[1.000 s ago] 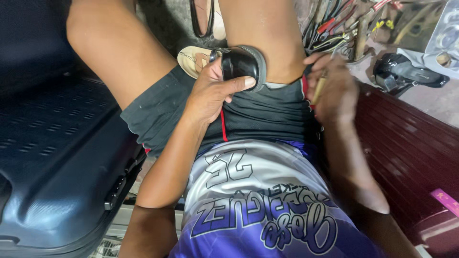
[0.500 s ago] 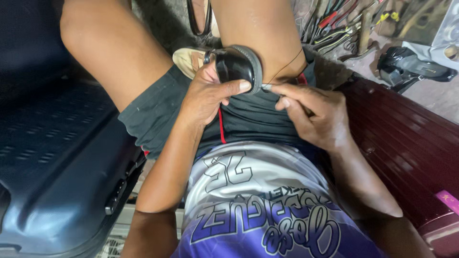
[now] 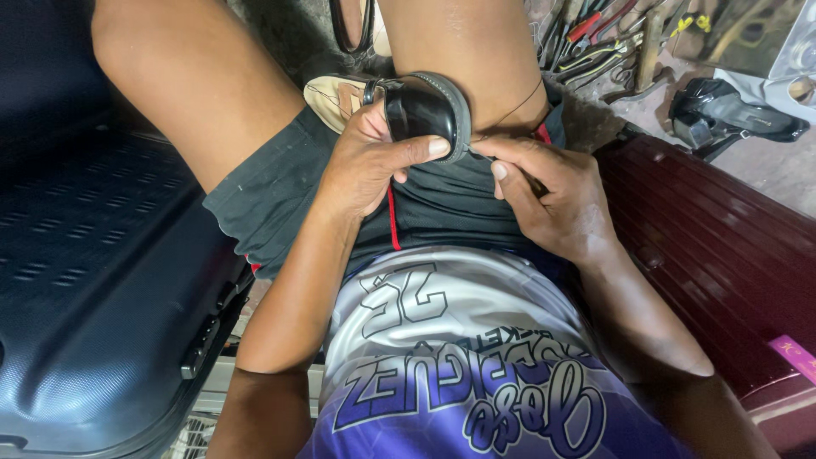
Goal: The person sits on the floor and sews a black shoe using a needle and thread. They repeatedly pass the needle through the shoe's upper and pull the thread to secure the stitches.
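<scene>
A black leather shoe (image 3: 421, 106) with a tan insole and a stitched grey sole edge rests between my thighs. My left hand (image 3: 370, 161) grips it, thumb pressed across the toe. My right hand (image 3: 552, 195) sits just right of the shoe's sole edge, fingers pinched on a thin tool or needle at the seam; a thin thread (image 3: 510, 115) runs from there up over my right thigh.
A dark blue hard suitcase (image 3: 93, 306) lies at my left. A maroon ribbed case (image 3: 722, 255) lies at my right. Several hand tools (image 3: 595, 42) and a black shoe (image 3: 731, 115) lie on the floor at the top right. A sandal strap (image 3: 353, 25) shows at the top.
My right hand came down from beside my right thigh and moved left to the shoe's sole edge. My left hand kept hold of the shoe.
</scene>
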